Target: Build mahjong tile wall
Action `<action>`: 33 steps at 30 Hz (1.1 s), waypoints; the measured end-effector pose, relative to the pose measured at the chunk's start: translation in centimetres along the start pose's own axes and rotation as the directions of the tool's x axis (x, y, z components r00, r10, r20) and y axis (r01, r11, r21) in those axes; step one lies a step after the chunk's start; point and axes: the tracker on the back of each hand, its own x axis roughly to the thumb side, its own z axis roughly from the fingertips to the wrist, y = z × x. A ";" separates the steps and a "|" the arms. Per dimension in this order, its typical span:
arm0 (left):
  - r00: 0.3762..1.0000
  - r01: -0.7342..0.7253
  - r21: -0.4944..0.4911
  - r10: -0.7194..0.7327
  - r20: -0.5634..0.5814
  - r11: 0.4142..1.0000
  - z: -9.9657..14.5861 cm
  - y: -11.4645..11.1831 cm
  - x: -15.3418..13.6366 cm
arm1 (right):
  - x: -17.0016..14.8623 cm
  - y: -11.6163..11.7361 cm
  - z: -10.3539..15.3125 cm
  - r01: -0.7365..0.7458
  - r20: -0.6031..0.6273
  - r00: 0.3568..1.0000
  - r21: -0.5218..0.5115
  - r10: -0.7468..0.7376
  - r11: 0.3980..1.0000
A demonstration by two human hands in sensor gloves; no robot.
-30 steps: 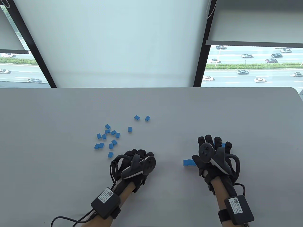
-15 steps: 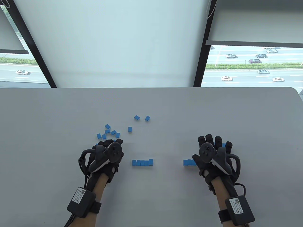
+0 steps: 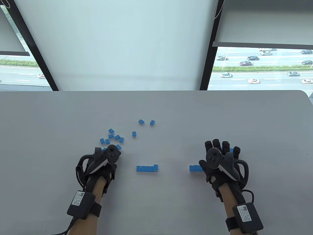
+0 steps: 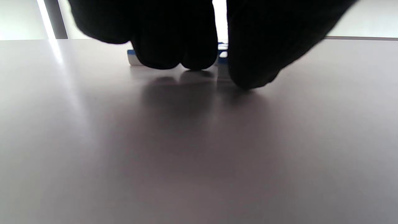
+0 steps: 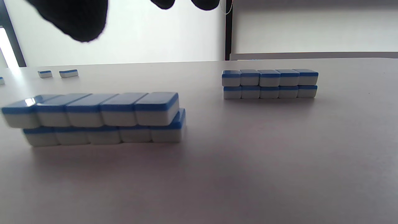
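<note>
The short row [image 3: 147,168] sits mid-table. L hand [image 3: 104,161] is at the loose tiles [image 3: 115,138] up-left of the row, fingertips [image 4: 174,56] down on one; firm grasp can't be told. It should pinch one squarely. R hand [image 3: 221,159], right of the row, rests released.

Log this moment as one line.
left hand fingers on loose mahjong tiles | right hand open over wall segment | middle segment free
</note>
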 end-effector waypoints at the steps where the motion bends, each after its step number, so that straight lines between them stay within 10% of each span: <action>1: 1.000 0.006 0.008 -0.006 -0.001 1.000 0.0 0.0 0.0 | 0.0 0.0 0.0 -0.001 0.000 1.000 0.000 0.001 1.000; 33: 0.935 -0.066 0.133 0.014 0.356 0.989 3.5 0.6 12.6 | 0.3 0.0 0.1 -0.014 0.002 1.000 0.002 0.014 1.000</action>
